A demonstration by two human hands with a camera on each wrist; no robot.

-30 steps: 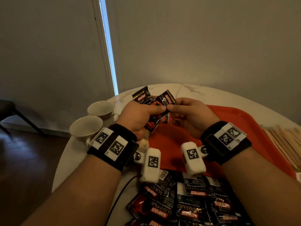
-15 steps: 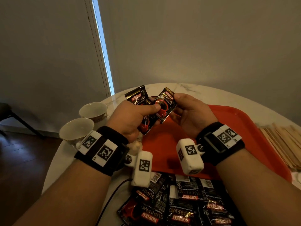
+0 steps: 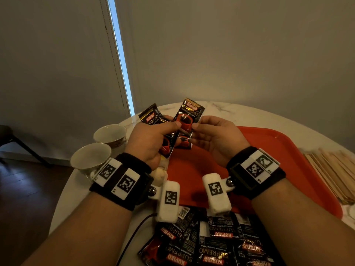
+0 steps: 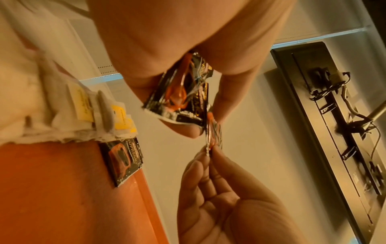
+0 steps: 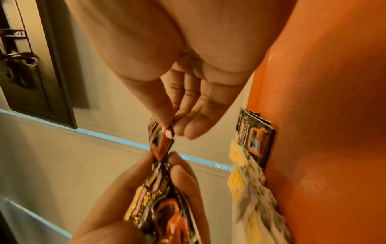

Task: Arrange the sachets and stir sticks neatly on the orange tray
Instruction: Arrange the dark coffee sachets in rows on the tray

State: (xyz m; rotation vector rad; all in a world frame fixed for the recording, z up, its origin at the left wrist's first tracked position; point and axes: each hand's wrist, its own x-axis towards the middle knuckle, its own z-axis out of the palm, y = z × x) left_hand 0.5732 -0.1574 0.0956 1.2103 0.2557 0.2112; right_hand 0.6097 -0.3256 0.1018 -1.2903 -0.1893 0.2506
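With the left hand gripping a fanned bunch of sachets above the orange tray, the right hand's fingers pinch one sachet, probably best drawn straight out.

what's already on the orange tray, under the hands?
Wrist views show one coffee sachet and a row of tea bags at the orange tray edge. In the head view the hands hide them.

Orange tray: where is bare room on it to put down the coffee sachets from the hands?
The orange tray is bare between the right hand and the stir sticks. Crowded: its far left corner, with tea bags and a sachet, and the table edge with the sachet pile.
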